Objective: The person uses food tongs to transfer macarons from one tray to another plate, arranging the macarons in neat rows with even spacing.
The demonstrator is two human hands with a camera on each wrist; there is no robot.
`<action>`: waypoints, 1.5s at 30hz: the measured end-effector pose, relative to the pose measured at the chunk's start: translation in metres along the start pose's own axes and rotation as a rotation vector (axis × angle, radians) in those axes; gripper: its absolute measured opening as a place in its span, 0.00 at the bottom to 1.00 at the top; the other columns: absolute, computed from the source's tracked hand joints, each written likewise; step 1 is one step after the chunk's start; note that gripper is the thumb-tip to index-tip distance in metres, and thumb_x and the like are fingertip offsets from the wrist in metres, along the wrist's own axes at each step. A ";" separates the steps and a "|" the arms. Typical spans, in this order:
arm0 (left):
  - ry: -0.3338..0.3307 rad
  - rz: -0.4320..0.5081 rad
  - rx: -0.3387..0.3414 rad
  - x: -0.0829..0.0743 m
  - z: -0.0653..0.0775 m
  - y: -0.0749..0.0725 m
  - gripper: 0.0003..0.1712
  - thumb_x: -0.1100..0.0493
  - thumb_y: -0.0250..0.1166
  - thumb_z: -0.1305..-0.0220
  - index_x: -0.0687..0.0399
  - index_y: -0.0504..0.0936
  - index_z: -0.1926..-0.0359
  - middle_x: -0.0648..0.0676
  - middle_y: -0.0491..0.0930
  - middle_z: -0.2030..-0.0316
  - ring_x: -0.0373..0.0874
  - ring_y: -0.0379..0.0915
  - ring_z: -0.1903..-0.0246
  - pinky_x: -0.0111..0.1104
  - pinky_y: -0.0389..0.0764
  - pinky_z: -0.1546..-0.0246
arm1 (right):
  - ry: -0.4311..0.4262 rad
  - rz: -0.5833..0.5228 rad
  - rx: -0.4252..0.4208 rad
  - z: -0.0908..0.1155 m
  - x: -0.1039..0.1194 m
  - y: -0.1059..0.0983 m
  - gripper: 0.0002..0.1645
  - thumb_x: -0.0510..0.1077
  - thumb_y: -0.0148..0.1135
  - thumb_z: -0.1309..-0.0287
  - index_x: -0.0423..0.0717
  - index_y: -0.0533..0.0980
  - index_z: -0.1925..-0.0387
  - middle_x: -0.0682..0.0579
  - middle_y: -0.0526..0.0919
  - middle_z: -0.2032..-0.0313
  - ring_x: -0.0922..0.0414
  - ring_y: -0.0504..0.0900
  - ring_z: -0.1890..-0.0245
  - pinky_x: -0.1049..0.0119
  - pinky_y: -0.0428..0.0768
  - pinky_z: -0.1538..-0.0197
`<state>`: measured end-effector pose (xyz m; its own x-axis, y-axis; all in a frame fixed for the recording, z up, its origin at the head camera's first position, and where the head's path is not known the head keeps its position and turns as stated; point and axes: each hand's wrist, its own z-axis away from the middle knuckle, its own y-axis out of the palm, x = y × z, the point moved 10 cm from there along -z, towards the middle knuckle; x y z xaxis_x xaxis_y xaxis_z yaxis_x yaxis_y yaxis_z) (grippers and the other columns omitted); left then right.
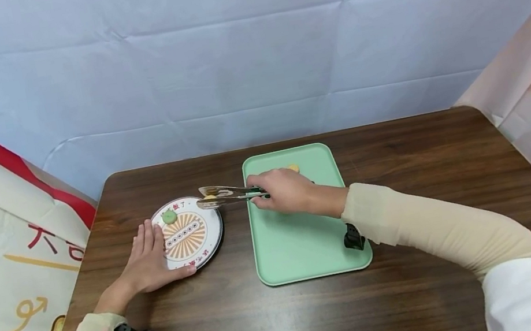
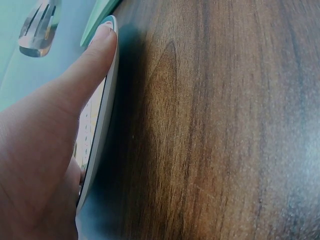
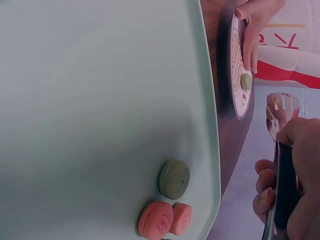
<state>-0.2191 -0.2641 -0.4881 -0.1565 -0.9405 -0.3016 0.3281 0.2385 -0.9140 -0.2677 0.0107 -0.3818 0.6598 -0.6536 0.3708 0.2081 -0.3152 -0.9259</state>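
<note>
Right hand (image 1: 280, 189): clamped round the metal tongs (image 1: 236, 198).
Yellow macaron (image 1: 210, 197): apparently pinched between the tong heads, at the plate's right rim; height above it hard to tell.
Left hand (image 1: 149, 264): fingers straight, thumb spread, resting on the round plate (image 1: 210, 230), seemingly for steadying.
Step on the plate: probably transfer from the green tray (image 1: 291, 255), with one green macaron (image 1: 169, 216) already placed.
Next tong move: likely calls for going further inward, lowering, then loosening.
Open room: bare plate middle; tabletop (image 1: 240, 251) strip between plate and tray.
</note>
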 end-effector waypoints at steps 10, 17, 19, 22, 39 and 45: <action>-0.002 0.002 -0.019 -0.002 0.000 0.000 0.84 0.18 0.66 0.53 0.79 0.36 0.24 0.74 0.23 0.23 0.69 0.18 0.24 0.63 0.33 0.27 | 0.025 0.028 0.029 -0.007 0.000 0.012 0.20 0.50 0.60 0.28 0.49 0.76 0.40 0.51 0.87 0.57 0.61 0.78 0.73 0.67 0.70 0.78; -0.004 0.005 -0.005 -0.011 0.005 -0.007 0.82 0.21 0.67 0.51 0.81 0.37 0.25 0.77 0.25 0.24 0.71 0.19 0.24 0.63 0.34 0.27 | 0.006 0.030 0.033 -0.015 0.006 0.019 0.19 0.50 0.61 0.28 0.48 0.76 0.41 0.51 0.87 0.58 0.60 0.79 0.72 0.66 0.74 0.73; -0.003 0.002 -0.002 -0.014 0.006 -0.009 0.82 0.22 0.68 0.50 0.81 0.37 0.25 0.77 0.25 0.24 0.72 0.20 0.24 0.63 0.35 0.27 | 0.010 0.033 0.038 -0.018 0.007 0.021 0.20 0.49 0.61 0.28 0.48 0.76 0.40 0.51 0.87 0.57 0.60 0.79 0.71 0.65 0.75 0.71; -0.007 -0.012 0.008 -0.015 0.005 -0.008 0.82 0.21 0.67 0.50 0.81 0.36 0.25 0.77 0.25 0.24 0.72 0.21 0.24 0.63 0.36 0.27 | 0.020 0.038 0.052 -0.020 0.007 0.024 0.20 0.49 0.61 0.28 0.48 0.76 0.39 0.51 0.87 0.58 0.59 0.80 0.69 0.64 0.76 0.69; 0.011 0.016 -0.003 -0.008 0.002 -0.001 0.84 0.19 0.66 0.51 0.80 0.34 0.25 0.76 0.22 0.24 0.71 0.16 0.25 0.63 0.31 0.28 | 0.004 0.077 0.072 -0.035 0.016 0.035 0.20 0.50 0.59 0.27 0.48 0.75 0.39 0.52 0.87 0.56 0.59 0.81 0.69 0.64 0.77 0.69; 0.006 0.000 -0.003 -0.006 0.001 -0.001 0.84 0.18 0.65 0.51 0.79 0.34 0.24 0.75 0.22 0.24 0.71 0.17 0.24 0.63 0.32 0.27 | 0.006 0.088 0.086 -0.038 0.018 0.037 0.21 0.51 0.59 0.26 0.48 0.74 0.39 0.52 0.87 0.58 0.59 0.81 0.70 0.64 0.77 0.69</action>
<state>-0.2173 -0.2594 -0.4852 -0.1616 -0.9391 -0.3033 0.3258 0.2393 -0.9147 -0.2752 -0.0393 -0.4068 0.6740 -0.6802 0.2883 0.2110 -0.1967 -0.9575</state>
